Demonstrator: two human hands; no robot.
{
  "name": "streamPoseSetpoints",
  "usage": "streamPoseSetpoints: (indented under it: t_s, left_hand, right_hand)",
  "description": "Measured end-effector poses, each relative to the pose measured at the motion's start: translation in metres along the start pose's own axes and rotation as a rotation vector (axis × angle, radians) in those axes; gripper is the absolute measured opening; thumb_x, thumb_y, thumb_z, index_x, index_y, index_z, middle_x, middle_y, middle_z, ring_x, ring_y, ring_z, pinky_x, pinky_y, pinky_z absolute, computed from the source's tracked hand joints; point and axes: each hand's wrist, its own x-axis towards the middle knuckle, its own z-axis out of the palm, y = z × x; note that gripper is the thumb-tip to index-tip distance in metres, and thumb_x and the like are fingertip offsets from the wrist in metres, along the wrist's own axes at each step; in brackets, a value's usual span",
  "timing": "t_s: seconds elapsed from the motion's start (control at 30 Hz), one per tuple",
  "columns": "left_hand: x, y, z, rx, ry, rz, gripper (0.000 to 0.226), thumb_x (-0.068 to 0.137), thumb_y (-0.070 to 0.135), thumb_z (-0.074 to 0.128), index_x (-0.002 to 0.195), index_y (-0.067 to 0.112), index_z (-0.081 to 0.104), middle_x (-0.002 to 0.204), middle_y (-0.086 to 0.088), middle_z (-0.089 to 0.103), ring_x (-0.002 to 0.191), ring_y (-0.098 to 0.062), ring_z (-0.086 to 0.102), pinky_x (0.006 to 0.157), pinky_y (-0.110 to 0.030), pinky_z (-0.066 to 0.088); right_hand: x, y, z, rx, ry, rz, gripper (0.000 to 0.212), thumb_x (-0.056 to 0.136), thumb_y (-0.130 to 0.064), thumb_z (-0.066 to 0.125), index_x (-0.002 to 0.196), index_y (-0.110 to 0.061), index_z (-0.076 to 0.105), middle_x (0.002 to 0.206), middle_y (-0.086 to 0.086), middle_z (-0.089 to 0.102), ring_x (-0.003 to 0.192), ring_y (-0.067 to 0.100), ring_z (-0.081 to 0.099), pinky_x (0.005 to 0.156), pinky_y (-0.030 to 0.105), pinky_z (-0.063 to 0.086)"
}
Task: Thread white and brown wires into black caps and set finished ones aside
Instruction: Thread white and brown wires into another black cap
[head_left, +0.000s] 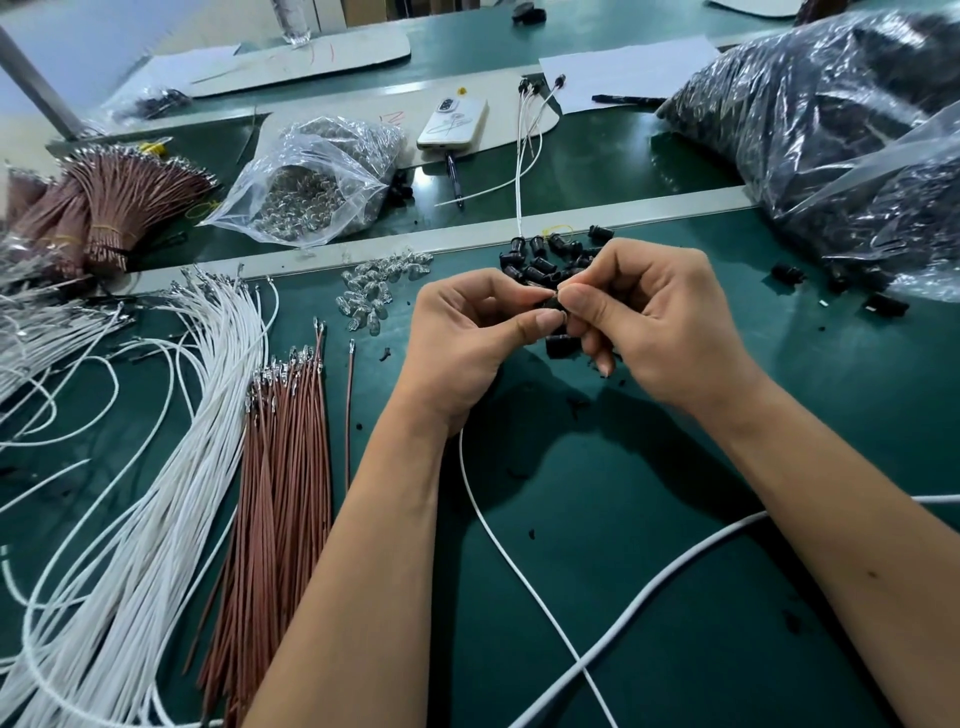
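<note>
1. Tabletop (675, 519): green, both hands meet over its middle.
2. White wires (156, 493) and brown wires (283, 493) lie well left of the left hand, long axes running near-to-far.
3. Loose black caps (550, 257) piled just beyond the fingertips.
4. Left hand (467, 338): fingers curled, pinching a white wire (498, 535) that trails back under the wrist.
5. Right hand (649, 322): pinching a black cap (555, 303) just right of the left thumb tip.
6. Judgement: the wire end must enter the cap rightward; the contact itself is hidden.
</note>
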Motion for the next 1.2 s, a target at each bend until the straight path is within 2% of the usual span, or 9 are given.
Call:
streamPoseSetpoints:
  t_s: [0.2, 0.47, 0.63, 0.73, 0.83, 0.97, 1.03, 1.1, 1.2]
  left_hand:
    - [0.003, -0.001, -0.002, 0.099, -0.006, 0.025, 0.021, 0.071, -0.011, 0.082, 0.077, 0.006, 0.070, 0.082, -0.015, 0.074, 0.074, -0.024, 0.070, 0.077, -0.036, 0.058]
    - [0.002, 0.001, -0.004, 0.098, -0.001, -0.007, 0.025, 0.068, -0.013, 0.082, 0.073, 0.007, 0.069, 0.079, -0.015, 0.074, 0.077, -0.029, 0.069, 0.076, -0.037, 0.058]
    - [0.001, 0.002, -0.003, 0.048, 0.013, 0.016, 0.025, 0.068, -0.014, 0.082, 0.074, 0.007, 0.069, 0.076, -0.010, 0.074, 0.071, -0.021, 0.071, 0.072, -0.029, 0.058]
    - [0.001, 0.004, 0.001, -0.050, 0.001, 0.009, 0.027, 0.069, -0.010, 0.081, 0.072, 0.014, 0.070, 0.082, -0.013, 0.075, 0.075, -0.022, 0.072, 0.075, -0.031, 0.057]
    - [0.003, 0.004, 0.000, -0.081, 0.054, -0.003, 0.027, 0.068, -0.012, 0.082, 0.074, 0.012, 0.069, 0.082, -0.010, 0.076, 0.075, -0.018, 0.071, 0.074, -0.027, 0.056]
    - [0.005, 0.004, 0.001, 0.008, 0.215, 0.043, 0.028, 0.067, -0.007, 0.086, 0.078, 0.012, 0.069, 0.078, -0.006, 0.076, 0.071, -0.015, 0.070, 0.070, -0.024, 0.056]
    - [0.006, 0.004, 0.006, 0.152, 0.276, 0.115, 0.029, 0.064, 0.001, 0.092, 0.078, 0.014, 0.070, 0.075, -0.002, 0.074, 0.067, -0.013, 0.068, 0.067, -0.026, 0.057]
    - [0.006, 0.005, 0.010, 0.242, 0.293, 0.167, 0.032, 0.062, 0.006, 0.095, 0.078, 0.015, 0.068, 0.074, -0.001, 0.073, 0.063, -0.013, 0.068, 0.063, -0.025, 0.056]
    - [0.005, 0.005, 0.016, 0.316, 0.240, 0.193, 0.034, 0.063, 0.006, 0.094, 0.081, 0.007, 0.065, 0.077, -0.008, 0.072, 0.064, -0.025, 0.070, 0.060, -0.032, 0.057]
  right_hand:
    - [0.002, -0.001, -0.008, -0.129, -0.035, -0.010, 0.011, 0.093, -0.007, 0.075, 0.084, -0.007, 0.070, 0.066, 0.010, 0.069, 0.048, 0.026, 0.062, 0.041, 0.033, 0.052]
    - [0.000, -0.001, -0.006, -0.259, -0.032, -0.103, 0.012, 0.091, -0.010, 0.078, 0.082, -0.009, 0.070, 0.064, 0.004, 0.067, 0.047, 0.015, 0.062, 0.042, 0.028, 0.051]
    - [0.000, 0.001, -0.002, -0.130, -0.031, -0.081, 0.011, 0.092, -0.009, 0.076, 0.084, -0.005, 0.068, 0.067, 0.006, 0.069, 0.050, 0.019, 0.062, 0.043, 0.030, 0.051]
    - [0.001, -0.001, -0.003, -0.032, -0.014, -0.076, 0.009, 0.095, -0.006, 0.072, 0.087, -0.008, 0.067, 0.069, 0.005, 0.069, 0.052, 0.017, 0.061, 0.043, 0.027, 0.049]
    - [0.003, -0.006, -0.006, 0.009, 0.060, -0.078, 0.010, 0.101, -0.008, 0.066, 0.091, -0.009, 0.065, 0.071, 0.005, 0.068, 0.054, 0.016, 0.059, 0.044, 0.025, 0.046]
    - [0.008, -0.010, -0.007, 0.346, 0.200, 0.138, 0.017, 0.108, -0.002, 0.046, 0.095, -0.006, 0.057, 0.078, 0.009, 0.065, 0.062, 0.017, 0.055, 0.043, 0.023, 0.039]
    - [0.009, -0.008, -0.001, 0.441, 0.210, 0.305, 0.029, 0.103, 0.007, 0.035, 0.091, -0.007, 0.058, 0.067, 0.005, 0.054, 0.056, 0.015, 0.038, 0.040, 0.021, 0.030]
    - [0.008, -0.007, 0.006, 0.405, 0.164, 0.378, 0.031, 0.104, -0.001, 0.034, 0.089, -0.008, 0.060, 0.062, 0.000, 0.039, 0.054, 0.012, 0.024, 0.041, 0.022, 0.023]
    - [0.004, -0.006, 0.014, 0.191, 0.068, 0.311, 0.025, 0.108, -0.025, 0.052, 0.086, -0.016, 0.060, 0.059, -0.008, 0.042, 0.049, 0.007, 0.027, 0.042, 0.021, 0.027]
